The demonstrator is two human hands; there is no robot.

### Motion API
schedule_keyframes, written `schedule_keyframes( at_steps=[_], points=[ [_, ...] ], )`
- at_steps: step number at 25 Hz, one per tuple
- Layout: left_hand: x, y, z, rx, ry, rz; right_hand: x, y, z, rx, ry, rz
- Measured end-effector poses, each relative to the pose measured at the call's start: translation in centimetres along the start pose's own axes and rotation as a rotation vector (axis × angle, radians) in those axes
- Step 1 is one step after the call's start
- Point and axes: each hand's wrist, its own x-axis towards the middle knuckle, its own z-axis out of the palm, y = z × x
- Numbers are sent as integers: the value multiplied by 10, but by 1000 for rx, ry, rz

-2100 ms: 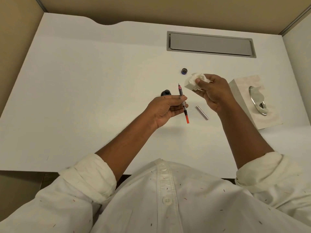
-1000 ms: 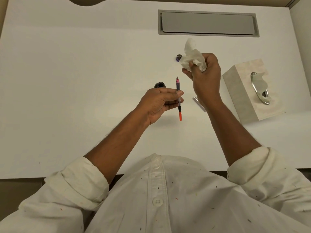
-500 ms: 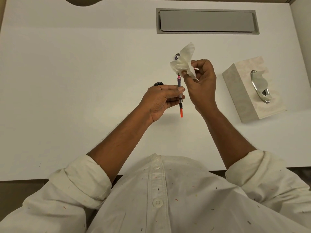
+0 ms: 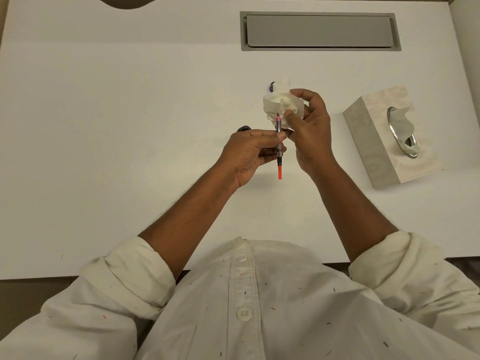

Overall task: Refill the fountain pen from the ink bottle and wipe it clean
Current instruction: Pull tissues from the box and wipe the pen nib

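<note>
Across the whole view, smooth matte white bench [image 4: 104,152], with a curved notch at the far left edge and a flat grey rectangular hatch [image 4: 319,31] recessed at the far side. At the near edge, white buttoned shirt [image 4: 259,307] flecked with tiny coloured specks, cuffs rolled up past the wrists. To the right, box-shaped tissue box [image 4: 384,141] in pale patterned finish, with a shiny metal oval ring on top and a crumpled sheet poking through. Above mid-bench, right hand [image 4: 311,131] raised, fingers curled and pinched onto a soft, embossed, crumpled white tissue [image 4: 280,105], pressed around the far tip of the fountain pen [image 4: 279,149]. Left hand [image 4: 249,154] just beside it, palm turned inward, thumb and fingers clamped on the middle of the slim pen, held between both hands with its length running near to far: translucent barrel, black collar, bright orange near end. Nib buried in the tissue, not visible. Behind the left hand's knuckles, only a dark rounded sliver of the ink bottle [image 4: 243,128] showing. Behind the tissue, a small dark purplish round thing [image 4: 271,87], mostly covered, hard to identify.
</note>
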Motion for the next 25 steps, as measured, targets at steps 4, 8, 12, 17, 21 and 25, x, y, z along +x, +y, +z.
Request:
schedule_keyframes(
  at_steps=[4,8,12,17,21,25],
  points=[
    [0,-1,1,19,15,9,-1,2,0,62,-40,82],
    [0,1,2,30,38,2,0,4,-4,121,-51,146],
    [0,1,3,18,52,-20,1,5,-6,179,-46,190],
    [0,0,3,20,44,-47,9,0,-16,294,-87,334],
    [-2,0,3,41,18,-63,10,-1,-22,235,-223,346],
    [-3,2,3,55,20,-70,13,-4,-28,267,-247,402]
  ],
)
